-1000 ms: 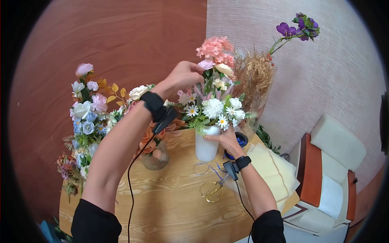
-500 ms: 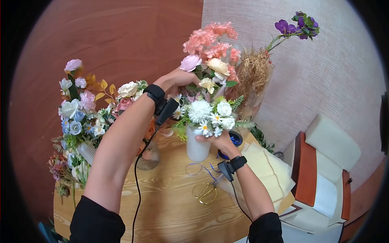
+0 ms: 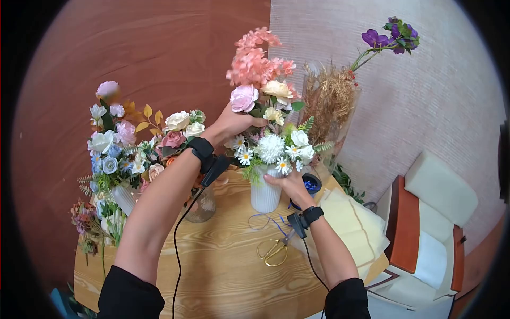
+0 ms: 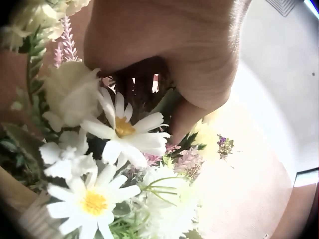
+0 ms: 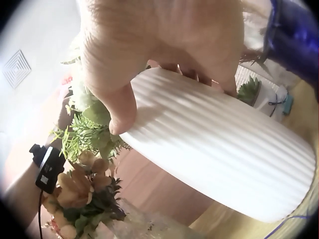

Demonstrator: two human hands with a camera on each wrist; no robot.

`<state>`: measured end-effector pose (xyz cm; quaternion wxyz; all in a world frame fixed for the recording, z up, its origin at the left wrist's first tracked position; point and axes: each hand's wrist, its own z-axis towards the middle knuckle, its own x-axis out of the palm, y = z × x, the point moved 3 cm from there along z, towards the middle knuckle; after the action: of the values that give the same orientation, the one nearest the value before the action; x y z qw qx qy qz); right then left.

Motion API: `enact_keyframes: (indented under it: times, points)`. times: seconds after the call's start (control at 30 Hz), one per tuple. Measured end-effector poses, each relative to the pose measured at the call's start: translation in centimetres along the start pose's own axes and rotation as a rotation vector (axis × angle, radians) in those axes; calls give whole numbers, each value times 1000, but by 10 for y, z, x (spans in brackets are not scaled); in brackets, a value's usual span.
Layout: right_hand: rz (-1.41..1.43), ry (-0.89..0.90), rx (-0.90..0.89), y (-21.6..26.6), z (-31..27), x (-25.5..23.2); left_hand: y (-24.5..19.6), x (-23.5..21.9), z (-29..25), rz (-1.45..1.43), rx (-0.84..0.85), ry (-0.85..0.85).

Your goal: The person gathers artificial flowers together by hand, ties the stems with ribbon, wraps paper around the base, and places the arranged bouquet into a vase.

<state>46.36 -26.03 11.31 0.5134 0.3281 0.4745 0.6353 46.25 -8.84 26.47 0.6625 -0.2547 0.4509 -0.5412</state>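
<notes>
A white ribbed vase (image 3: 265, 198) stands on the wooden table, filled with daisies, a white chrysanthemum (image 3: 271, 148), a pink rose (image 3: 244, 99) and tall coral blossoms (image 3: 255, 68). My right hand (image 3: 295, 188) grips the vase near its rim; the right wrist view shows the thumb on one side of the white vase (image 5: 219, 149) and the fingers round the other. Behind the upper flowers, my left hand (image 3: 236, 123) has its fingers curled among the stems. Above a daisy (image 4: 124, 128) in the left wrist view, the left hand (image 4: 164, 50) reaches into the bouquet, its fingertips partly hidden.
Gold-handled scissors (image 3: 272, 252) and blue ribbon lie before the vase, with a ribbon spool (image 3: 311, 184) and cream paper (image 3: 350, 226) to the right. A glass vase (image 3: 202, 208) and more bouquets are at the left. Dried stalks (image 3: 330, 101) rise behind; a sofa (image 3: 435, 212) is at the right.
The coral blossoms and pink rose have shifted left and lean further over, with my left hand now lower among the stems. My right hand has stayed on the vase.
</notes>
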Motion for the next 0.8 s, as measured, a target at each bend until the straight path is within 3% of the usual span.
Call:
enact_keyframes:
  times: [0.1, 0.23, 0.4, 0.67, 0.8]
  points:
    - [49, 71, 39, 0, -5, 1, -5, 0, 0, -174, 9, 56]
    - [72, 0, 7, 2, -11, -2, 7, -7, 12, -48, -72, 138]
    - [95, 28, -32, -18, -6, -5, -2, -13, 7, 37, -72, 92]
    - [-3, 27, -41, -15, -11, -7, 0, -24, 8, 98, -177, 123]
    - [-11, 35, -78, -13, -11, -3, 5, -35, 6, 175, -190, 52]
